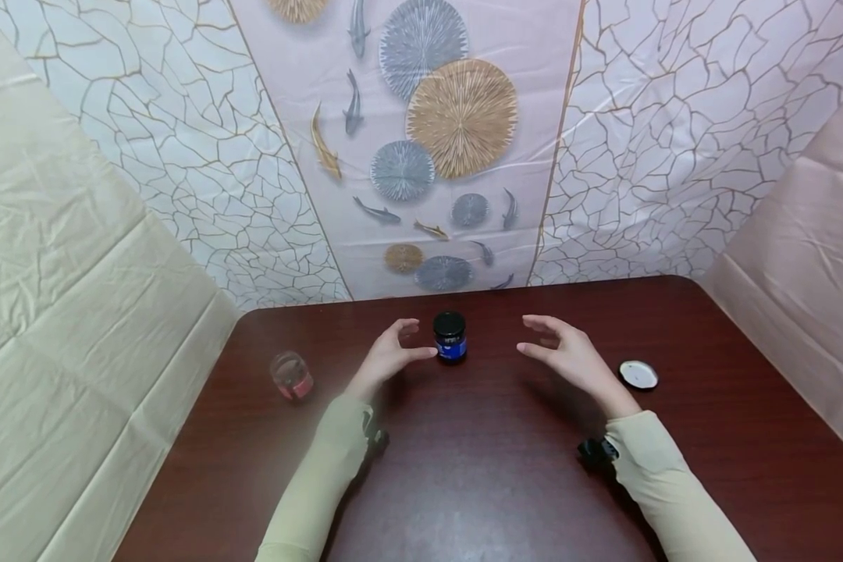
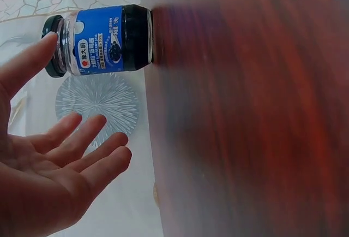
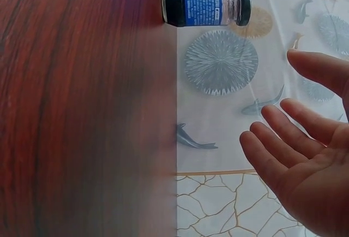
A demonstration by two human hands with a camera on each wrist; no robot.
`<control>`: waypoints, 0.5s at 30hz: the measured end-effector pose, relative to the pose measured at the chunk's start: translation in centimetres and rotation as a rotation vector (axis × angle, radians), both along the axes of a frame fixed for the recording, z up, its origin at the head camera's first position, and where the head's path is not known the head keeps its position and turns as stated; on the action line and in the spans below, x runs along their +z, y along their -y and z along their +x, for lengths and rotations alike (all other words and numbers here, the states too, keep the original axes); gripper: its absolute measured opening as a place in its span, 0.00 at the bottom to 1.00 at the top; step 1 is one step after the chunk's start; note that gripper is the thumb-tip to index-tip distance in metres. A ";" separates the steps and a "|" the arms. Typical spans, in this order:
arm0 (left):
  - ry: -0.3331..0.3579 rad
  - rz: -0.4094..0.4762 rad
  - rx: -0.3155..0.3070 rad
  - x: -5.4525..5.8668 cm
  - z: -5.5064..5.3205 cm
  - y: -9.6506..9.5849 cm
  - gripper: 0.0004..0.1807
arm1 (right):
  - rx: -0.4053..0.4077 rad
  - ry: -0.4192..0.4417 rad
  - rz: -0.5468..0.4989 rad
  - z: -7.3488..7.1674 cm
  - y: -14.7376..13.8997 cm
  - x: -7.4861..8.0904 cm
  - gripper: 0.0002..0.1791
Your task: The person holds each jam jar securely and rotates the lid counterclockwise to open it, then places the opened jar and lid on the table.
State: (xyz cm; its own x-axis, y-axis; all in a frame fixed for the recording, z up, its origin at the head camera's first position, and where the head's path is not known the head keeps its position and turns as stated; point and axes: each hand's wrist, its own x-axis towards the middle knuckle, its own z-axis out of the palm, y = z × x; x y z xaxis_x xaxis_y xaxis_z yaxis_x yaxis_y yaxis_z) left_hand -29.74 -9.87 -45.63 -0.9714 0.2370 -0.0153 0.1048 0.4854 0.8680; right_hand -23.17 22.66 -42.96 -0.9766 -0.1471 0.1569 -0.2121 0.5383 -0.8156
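A small jar of blueberry jam (image 1: 451,343) with a blue label and a black lid stands upright toward the back of the table. My left hand (image 1: 389,355) is just left of it, fingers loosely bent and thumb pointing at the jar. In the left wrist view the thumb overlaps the jar's lid (image 2: 53,65); whether it touches cannot be told. Some way to the right of the jar, my right hand (image 1: 565,351) hovers with relaxed fingers and holds nothing. The right wrist view shows the jar (image 3: 204,2) apart from that hand.
An uncapped clear glass jar (image 1: 291,376) with a red label is at the left of the table. A loose lid (image 1: 638,375), white inside facing up, lies at the right. Patterned cloth (image 1: 457,265) hangs behind the dark wooden table (image 1: 449,468).
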 end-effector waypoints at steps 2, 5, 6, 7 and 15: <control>0.007 -0.002 -0.013 0.0 -0.2 -0.2 0.42 | 0.000 0.003 0.001 0.0 0.0 0.0 0.36; 0.030 -0.003 -0.024 0.0 -0.4 -0.6 0.42 | -0.004 0.013 0.004 -0.1 0.0 -0.1 0.36; 0.037 -0.004 -0.026 -0.1 -0.4 -0.7 0.42 | -0.007 0.016 0.008 0.0 0.0 -0.1 0.36; 0.046 -0.002 -0.027 -0.1 -0.4 -0.8 0.42 | -0.008 0.018 0.012 -0.1 0.0 -0.2 0.36; 0.089 0.016 -0.065 -0.2 -0.7 -1.5 0.42 | -0.021 0.029 0.044 -0.2 0.1 -0.4 0.38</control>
